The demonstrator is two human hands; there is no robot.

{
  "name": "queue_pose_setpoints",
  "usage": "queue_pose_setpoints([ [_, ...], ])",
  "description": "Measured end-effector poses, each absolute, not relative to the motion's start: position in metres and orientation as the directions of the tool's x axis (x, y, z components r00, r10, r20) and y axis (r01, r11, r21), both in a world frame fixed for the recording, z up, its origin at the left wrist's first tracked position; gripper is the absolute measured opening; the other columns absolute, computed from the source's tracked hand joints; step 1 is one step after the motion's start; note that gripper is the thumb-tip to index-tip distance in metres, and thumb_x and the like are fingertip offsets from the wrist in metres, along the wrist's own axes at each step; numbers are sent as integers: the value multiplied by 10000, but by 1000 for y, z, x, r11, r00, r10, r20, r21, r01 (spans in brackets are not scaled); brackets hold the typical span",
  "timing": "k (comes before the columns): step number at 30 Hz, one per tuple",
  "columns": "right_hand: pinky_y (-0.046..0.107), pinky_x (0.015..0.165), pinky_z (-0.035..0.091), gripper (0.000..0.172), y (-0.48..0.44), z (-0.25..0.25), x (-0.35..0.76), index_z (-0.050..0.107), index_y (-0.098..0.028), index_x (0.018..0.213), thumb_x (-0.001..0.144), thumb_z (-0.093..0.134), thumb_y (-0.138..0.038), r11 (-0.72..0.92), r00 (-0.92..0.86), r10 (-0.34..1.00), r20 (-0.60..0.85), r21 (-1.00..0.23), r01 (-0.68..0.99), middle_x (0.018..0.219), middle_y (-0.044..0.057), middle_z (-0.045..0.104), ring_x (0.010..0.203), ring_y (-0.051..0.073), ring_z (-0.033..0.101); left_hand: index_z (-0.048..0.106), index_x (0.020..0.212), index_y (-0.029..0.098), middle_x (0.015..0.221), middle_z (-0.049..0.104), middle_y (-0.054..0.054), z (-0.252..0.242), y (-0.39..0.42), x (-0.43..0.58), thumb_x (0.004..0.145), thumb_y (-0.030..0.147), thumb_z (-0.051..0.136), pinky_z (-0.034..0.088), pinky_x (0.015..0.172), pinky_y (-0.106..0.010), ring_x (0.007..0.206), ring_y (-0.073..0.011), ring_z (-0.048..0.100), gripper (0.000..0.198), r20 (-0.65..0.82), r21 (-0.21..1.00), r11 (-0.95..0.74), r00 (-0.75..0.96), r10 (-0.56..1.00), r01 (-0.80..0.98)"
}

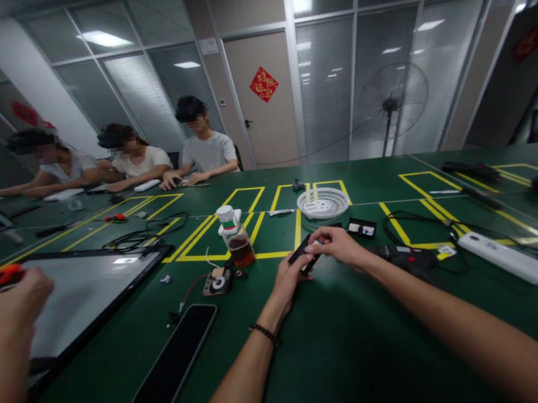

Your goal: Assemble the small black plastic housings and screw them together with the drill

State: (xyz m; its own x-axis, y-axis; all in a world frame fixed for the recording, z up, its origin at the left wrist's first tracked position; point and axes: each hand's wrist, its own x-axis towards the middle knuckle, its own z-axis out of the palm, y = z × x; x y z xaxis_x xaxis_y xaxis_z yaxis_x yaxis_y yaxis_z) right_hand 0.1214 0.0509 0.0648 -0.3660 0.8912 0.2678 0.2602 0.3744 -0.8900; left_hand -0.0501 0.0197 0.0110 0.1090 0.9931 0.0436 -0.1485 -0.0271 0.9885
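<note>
My left hand (pixel 286 278), with a dark beaded bracelet at the wrist, grips a small dark rectangular part (pixel 301 252) just above the green table. From the other side my right hand (pixel 335 244) is closed on the same part, thumb and fingers pinching its upper end. The fingers cover much of it, so its exact kind does not show. Just beyond my right hand lies a small black case (pixel 361 227) with white and blue contents. Left of my hands sits a small motor-like part (pixel 217 281) with a red wire.
A bottle of amber liquid (pixel 239 243) and a white basket (pixel 324 204) stand farther back. A phone (pixel 175 360) lies front left, a white power strip (pixel 504 257) with cables at right. Another person's hand (pixel 15 300) holds an orange-handled tool over a framed panel (pixel 95 295).
</note>
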Motion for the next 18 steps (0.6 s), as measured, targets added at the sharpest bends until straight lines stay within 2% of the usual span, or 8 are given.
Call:
queue_pose_setpoints([
  [4, 235, 565, 344, 378, 47, 63, 120, 677, -152, 927, 769, 658, -494, 364, -339, 901, 269, -895, 258, 730, -10, 575, 612, 117, 454, 652, 1130, 162, 1054, 660, -108, 11, 19, -49, 744, 447, 679, 506, 572, -241, 806, -176, 613, 481, 4, 986, 14, 104, 995, -165],
  [8, 241, 577, 353, 348, 49, 62, 122, 686, -157, 878, 754, 678, -482, 390, -332, 902, 275, -849, 357, 717, -8, 567, 634, 129, 467, 665, 1082, 147, 1000, 670, -105, 12, 19, -47, 717, 452, 706, 501, 561, -236, 798, -179, 618, 477, -7, 989, 22, 106, 994, -147],
  [12, 248, 607, 374, 329, 50, 60, 123, 679, -161, 855, 740, 702, -468, 439, -337, 888, 311, -790, 428, 794, 3, 558, 679, 135, 477, 659, 1081, 145, 997, 670, -102, 13, 17, -47, 705, 443, 727, 509, 582, -243, 821, -184, 621, 485, -10, 990, 29, 136, 991, -138],
  [18, 265, 694, 400, 264, 49, 59, 126, 655, -176, 869, 798, 667, -430, 533, -384, 840, 384, -716, 451, 862, 3, 525, 744, 136, 491, 658, 1087, 133, 972, 675, -102, 15, 15, -49, 675, 437, 757, 505, 605, -257, 801, -179, 627, 522, -16, 987, 41, 158, 987, -154],
])
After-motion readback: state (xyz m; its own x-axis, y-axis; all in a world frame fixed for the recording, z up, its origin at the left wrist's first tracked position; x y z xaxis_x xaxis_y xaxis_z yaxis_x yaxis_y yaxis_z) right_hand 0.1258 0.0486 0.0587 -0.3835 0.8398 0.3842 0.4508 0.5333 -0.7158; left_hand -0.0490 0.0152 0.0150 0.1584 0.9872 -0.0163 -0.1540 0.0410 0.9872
